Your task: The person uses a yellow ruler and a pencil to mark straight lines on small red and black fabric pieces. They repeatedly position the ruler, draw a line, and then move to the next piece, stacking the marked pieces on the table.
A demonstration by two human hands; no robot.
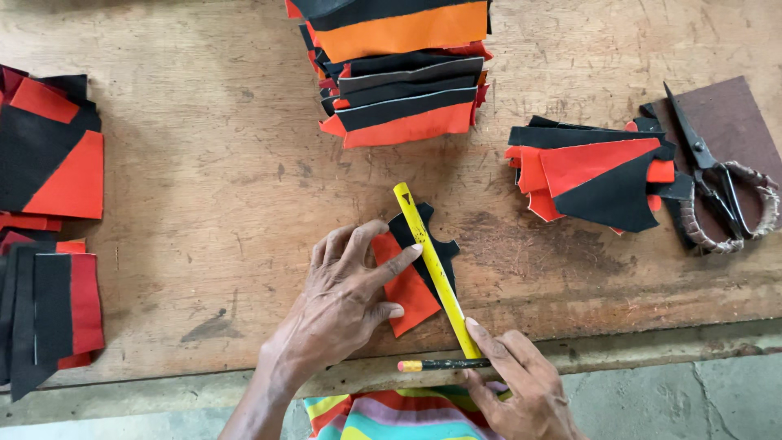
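- Left hand point(346, 297) lies spread, pressing a yellow ruler point(434, 267) across the red-and-black piece point(407, 289) near the wooden table point(204, 163) edge.
- Right hand point(521, 387) pinches a pencil point(444, 364), seemingly at the ruler's foot.
- Marking step; next needs a steady ruler.

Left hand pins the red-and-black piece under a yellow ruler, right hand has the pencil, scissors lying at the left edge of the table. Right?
Not quite: the head view shows the scissors at the right edge of the table, on a brown sheet. The rest holds: left hand pins the red-and-black piece under the yellow ruler; right hand has the pencil.
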